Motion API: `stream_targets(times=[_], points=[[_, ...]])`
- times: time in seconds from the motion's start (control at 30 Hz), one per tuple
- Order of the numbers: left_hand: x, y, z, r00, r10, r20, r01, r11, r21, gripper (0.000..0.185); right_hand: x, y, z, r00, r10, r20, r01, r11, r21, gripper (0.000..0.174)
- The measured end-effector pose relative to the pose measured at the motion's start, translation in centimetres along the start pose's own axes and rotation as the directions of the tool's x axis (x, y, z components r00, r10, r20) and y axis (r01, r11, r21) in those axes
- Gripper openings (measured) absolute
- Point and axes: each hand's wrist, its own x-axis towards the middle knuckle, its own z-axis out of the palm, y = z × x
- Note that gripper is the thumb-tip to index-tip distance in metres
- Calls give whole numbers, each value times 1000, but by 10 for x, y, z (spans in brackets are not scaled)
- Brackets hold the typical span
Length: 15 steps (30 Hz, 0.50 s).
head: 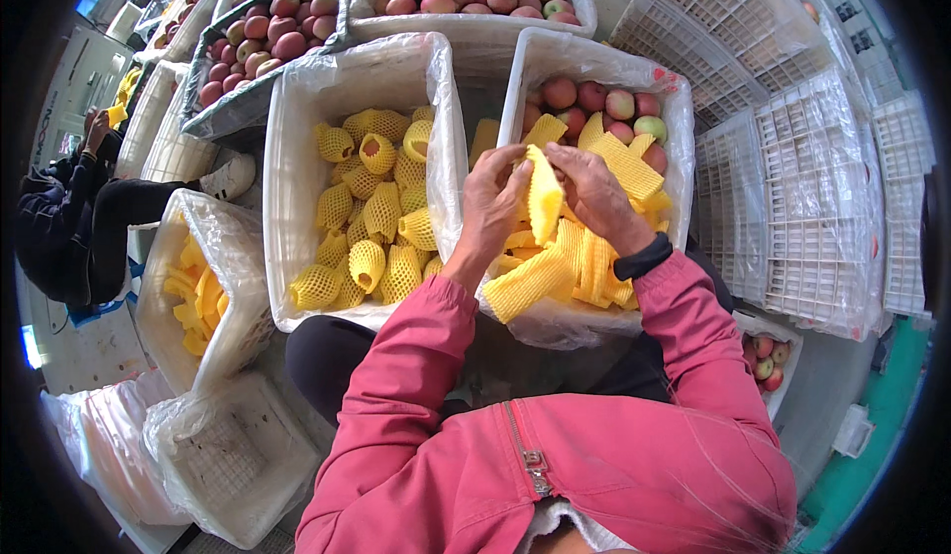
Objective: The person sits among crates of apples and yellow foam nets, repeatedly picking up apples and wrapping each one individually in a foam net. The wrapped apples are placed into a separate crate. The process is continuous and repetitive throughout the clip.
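Observation:
Between my two hands is a yellow foam net sleeve [544, 196], flattened and upright, with no apple visible in it. My left hand [496, 191] pinches its upper edge, and my right hand [594, 190] has its fingers at the other side of the same edge. Under them, a lined crate [680, 145] holds many loose foam net sleeves [531, 283] in front and bare apples [592, 97] behind. Left of it, another lined crate [278, 182] holds apples in yellow foam nets [383, 212].
More apple crates [468, 28] stand beyond. Crates of plastic lattice [810, 205] are stacked at right. At left are a crate of foam sleeves [197, 294], a lined crate [238, 457] and another person [67, 219] seated, holding something yellow.

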Motion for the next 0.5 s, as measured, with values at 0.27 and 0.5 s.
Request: stream_targets(times=[0.27, 0.5], points=[[-57, -33, -7, 907, -418, 50, 358, 702, -616, 19, -33, 48, 4, 992, 128, -15, -123, 976, 179, 53], [-96, -23, -11, 863, -440, 247, 498, 824, -270, 22, -50, 54, 7, 968, 217, -124, -240, 947, -213, 54]])
